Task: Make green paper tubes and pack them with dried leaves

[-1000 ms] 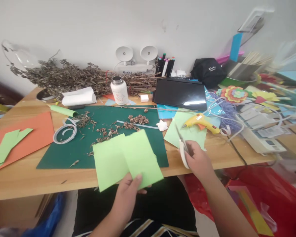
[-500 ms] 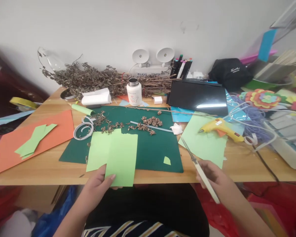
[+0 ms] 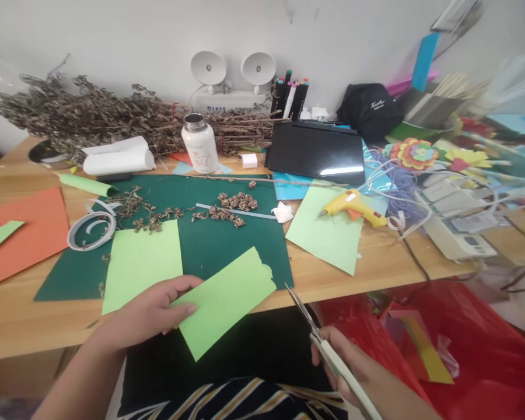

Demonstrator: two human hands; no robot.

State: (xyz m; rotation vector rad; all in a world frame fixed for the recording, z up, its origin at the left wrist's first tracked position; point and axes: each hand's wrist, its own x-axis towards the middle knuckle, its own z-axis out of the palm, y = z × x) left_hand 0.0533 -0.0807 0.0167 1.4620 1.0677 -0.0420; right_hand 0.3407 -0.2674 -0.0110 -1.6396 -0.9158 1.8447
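Observation:
My left hand (image 3: 151,312) pinches the near-left corner of a light green paper sheet (image 3: 225,300), which juts over the table's front edge, tilted. A second light green sheet (image 3: 142,265) lies flat on the dark green cutting mat (image 3: 227,242), just left of that hand. My right hand (image 3: 352,367), low over my lap, grips white-handled scissors (image 3: 321,341) with the blades together and pointing up-left toward the held sheet, a short gap away.
On the wooden table (image 3: 385,265) lie a yellow glue gun (image 3: 354,207) on another green sheet (image 3: 326,233), orange paper (image 3: 24,233), dried twigs (image 3: 105,116), a white bottle (image 3: 199,143), a black case (image 3: 317,157), a tape ring (image 3: 90,230). A red bag (image 3: 476,344) sits at right.
The two overlapped green sheets have come apart: one now lies on the mat, the other stays in my left hand, turned. My right hand with the scissors has dropped toward my lap.

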